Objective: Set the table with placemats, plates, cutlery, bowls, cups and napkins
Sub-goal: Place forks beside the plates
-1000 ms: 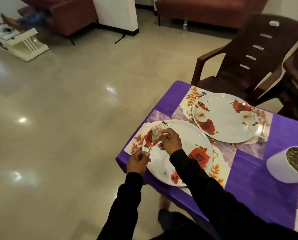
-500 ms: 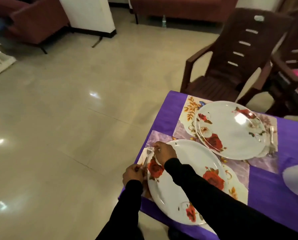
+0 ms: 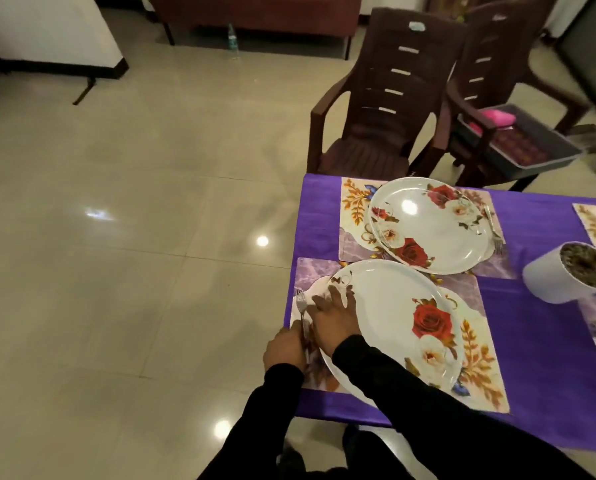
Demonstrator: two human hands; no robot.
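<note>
A fork is being laid at the left edge of the near placemat, in the lower middle of the frame. Its long axis runs almost straight up and down in the picture, with the tines toward the top and the handle toward the bottom. The handle end is held by the left hand, whose fingers are curled around it. The right hand lies just to the right of the fork, on the rim of the near plate; its fingers are stretched out and seem to touch the fork's neck, though this contact cannot be told for certain. The left hand is judged the nearer one for the release, since the fork lies between both hands and only a small gap is left to the plate's rim.

The near plate holds nothing. The far plate, on the second placemat toward the upper right, is empty also, and a second fork is seen at its right side. A white pot at the right edge of the frame is filled with dark, pebbly material. On a brown chair a grey tray is resting, with something pink in it. Bowls, cups and napkins are not yet seen on the purple tablecloth.
</note>
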